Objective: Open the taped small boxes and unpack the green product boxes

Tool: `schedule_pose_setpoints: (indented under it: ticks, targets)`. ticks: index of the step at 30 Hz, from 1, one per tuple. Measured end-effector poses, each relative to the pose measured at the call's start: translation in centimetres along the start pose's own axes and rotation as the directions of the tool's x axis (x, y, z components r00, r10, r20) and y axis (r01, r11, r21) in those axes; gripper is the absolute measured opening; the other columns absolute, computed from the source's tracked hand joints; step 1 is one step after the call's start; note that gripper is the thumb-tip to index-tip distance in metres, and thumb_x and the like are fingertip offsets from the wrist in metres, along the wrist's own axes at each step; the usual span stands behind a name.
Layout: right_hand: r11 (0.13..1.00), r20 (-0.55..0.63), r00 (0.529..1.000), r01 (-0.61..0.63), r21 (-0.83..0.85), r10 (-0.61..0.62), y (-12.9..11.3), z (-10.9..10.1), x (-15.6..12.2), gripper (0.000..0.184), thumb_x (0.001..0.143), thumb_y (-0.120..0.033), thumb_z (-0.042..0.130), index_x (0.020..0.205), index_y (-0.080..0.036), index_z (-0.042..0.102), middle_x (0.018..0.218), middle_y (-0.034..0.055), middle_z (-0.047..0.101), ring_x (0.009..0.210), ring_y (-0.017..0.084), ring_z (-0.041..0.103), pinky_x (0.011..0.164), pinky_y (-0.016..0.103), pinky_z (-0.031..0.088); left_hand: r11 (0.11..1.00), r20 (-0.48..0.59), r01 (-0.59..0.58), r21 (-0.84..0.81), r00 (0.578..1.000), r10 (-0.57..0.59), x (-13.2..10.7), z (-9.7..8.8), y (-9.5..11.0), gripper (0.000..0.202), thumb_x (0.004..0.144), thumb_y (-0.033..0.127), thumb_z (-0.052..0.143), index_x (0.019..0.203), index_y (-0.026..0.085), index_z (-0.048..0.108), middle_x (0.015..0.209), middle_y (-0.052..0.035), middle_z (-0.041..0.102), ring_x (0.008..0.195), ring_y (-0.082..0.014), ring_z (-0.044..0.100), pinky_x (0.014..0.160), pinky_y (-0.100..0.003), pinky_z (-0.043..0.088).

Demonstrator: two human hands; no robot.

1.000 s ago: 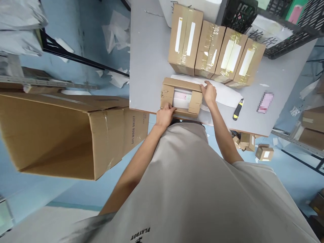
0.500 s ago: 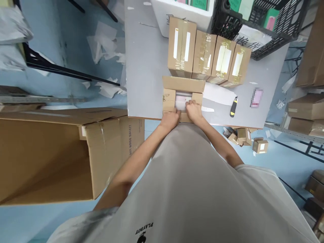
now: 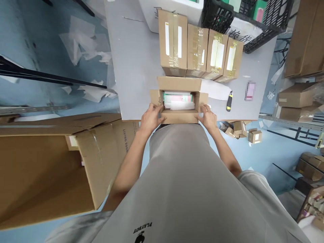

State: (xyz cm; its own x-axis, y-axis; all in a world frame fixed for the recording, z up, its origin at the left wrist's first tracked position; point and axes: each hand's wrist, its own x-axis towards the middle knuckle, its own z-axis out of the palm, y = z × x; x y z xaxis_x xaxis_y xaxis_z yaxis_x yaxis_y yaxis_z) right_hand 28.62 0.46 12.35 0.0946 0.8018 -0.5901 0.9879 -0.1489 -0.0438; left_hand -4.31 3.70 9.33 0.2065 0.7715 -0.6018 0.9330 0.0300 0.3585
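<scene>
A small cardboard box (image 3: 179, 118) stands at the table's near edge with its flaps folded outward. Inside it lie green-and-pink packages (image 3: 178, 98) with white wrapping in front of them. My left hand (image 3: 151, 118) grips the box's near left corner, fingers at the side flap and thumb by the front flap. At the near right corner, my right hand (image 3: 208, 118) holds the box the same way. To the right, a yellow-and-black utility knife (image 3: 229, 101) lies by a white sheet (image 3: 217, 89).
Several taped cardboard boxes (image 3: 173, 42) stand in a row behind the open one. Beyond them are a white foam container (image 3: 149, 17) and a black plastic crate (image 3: 275, 32). A large open carton (image 3: 101, 158) stands at left. Small boxes (image 3: 254, 136) lie on the floor at right.
The box's flaps have swung outward, showing the packages inside. My hands have moved apart from the middle of the box to its two near corners.
</scene>
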Motion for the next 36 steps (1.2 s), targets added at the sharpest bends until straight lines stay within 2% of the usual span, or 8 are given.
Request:
schedule_pose_setpoints:
  ticks: [5,9,15,20,24,26,30,36]
  targets:
    - [0.998,-0.028,0.999,0.028,0.062,-0.027,0.0,1.1,0.2,0.066,0.114,-0.034,0.072,0.178,-0.022,0.061,0.181,0.0243,0.059,0.142,0.043,0.077,0.116,0.056,0.070,0.996,-0.059,-0.077,-0.048,0.996,0.074,1.7,2.0,-0.6,0.058,0.108,0.029,0.076,0.165,0.032,0.066,0.156,-0.0150,0.067,0.147,-0.0390,0.068,0.127,-0.052,0.060]
    - [0.993,-0.052,0.995,0.092,0.080,-0.088,-0.6,1.5,0.4,0.063,0.115,-0.027,0.066,0.177,-0.017,0.062,0.174,0.0261,0.064,0.152,0.042,0.069,0.124,0.055,0.065,0.996,-0.070,-0.092,-0.013,0.993,0.091,2.4,2.4,-0.7,0.051,0.111,0.028,0.075,0.162,0.023,0.068,0.151,-0.0171,0.067,0.146,-0.0388,0.066,0.128,-0.048,0.058]
    - [0.984,-0.065,0.984,0.167,0.060,-0.163,-2.8,0.1,1.5,0.053,0.125,-0.029,0.046,0.172,-0.015,0.066,0.164,0.0258,0.071,0.153,0.040,0.068,0.128,0.053,0.061,0.995,-0.078,-0.085,-0.057,0.994,0.081,2.4,2.8,-0.8,0.055,0.112,0.029,0.076,0.165,0.026,0.065,0.152,-0.0162,0.066,0.145,-0.0379,0.067,0.124,-0.046,0.059]
    - [0.954,0.127,0.949,0.296,-0.033,-0.290,-7.5,-1.7,5.8,0.060,0.121,-0.021,0.058,0.181,-0.018,0.055,0.163,0.0242,0.075,0.146,0.039,0.076,0.118,0.048,0.065,0.997,-0.069,-0.049,-0.060,0.997,0.045,2.5,2.8,0.1,0.059,0.108,0.026,0.080,0.165,0.022,0.064,0.157,-0.0208,0.064,0.149,-0.0414,0.068,0.125,-0.050,0.060]
    - [0.926,0.239,0.912,0.365,-0.096,-0.335,-11.2,-1.4,10.1,0.078,0.111,-0.015,0.078,0.183,-0.013,0.048,0.166,0.0283,0.074,0.149,0.042,0.077,0.124,0.049,0.061,0.997,-0.061,-0.057,-0.056,0.997,0.054,2.5,2.5,0.7,0.061,0.108,0.023,0.080,0.166,0.019,0.062,0.158,-0.0217,0.063,0.151,-0.0410,0.067,0.129,-0.050,0.058]
    - [0.924,0.248,0.911,0.366,-0.110,-0.331,-12.2,-0.8,11.4,0.078,0.111,-0.010,0.073,0.184,-0.013,0.045,0.166,0.0289,0.075,0.149,0.040,0.077,0.125,0.049,0.060,0.996,-0.073,-0.065,-0.062,0.995,0.061,2.3,2.3,0.7,0.062,0.108,0.023,0.079,0.167,0.019,0.062,0.157,-0.0215,0.063,0.151,-0.0410,0.066,0.129,-0.050,0.057]
    - [0.919,0.242,0.908,0.378,-0.114,-0.343,-12.0,-0.3,12.0,0.058,0.117,-0.006,0.051,0.171,-0.020,0.064,0.161,0.0233,0.080,0.147,0.035,0.079,0.124,0.046,0.060,0.992,-0.082,-0.080,-0.100,0.994,0.072,1.8,1.9,0.8,0.064,0.107,0.026,0.079,0.169,0.022,0.061,0.153,-0.0198,0.066,0.149,-0.0416,0.066,0.129,-0.051,0.057]
    - [0.922,0.227,0.905,0.382,-0.066,-0.359,-10.5,-0.5,10.2,0.037,0.118,-0.023,0.062,0.151,-0.019,0.080,0.155,0.0213,0.083,0.145,0.040,0.077,0.122,0.048,0.060,0.977,-0.149,-0.163,-0.137,0.978,0.143,2.0,0.8,2.3,0.057,0.117,0.034,0.063,0.172,0.017,0.063,0.157,-0.0215,0.070,0.153,-0.0423,0.063,0.132,-0.053,0.053]
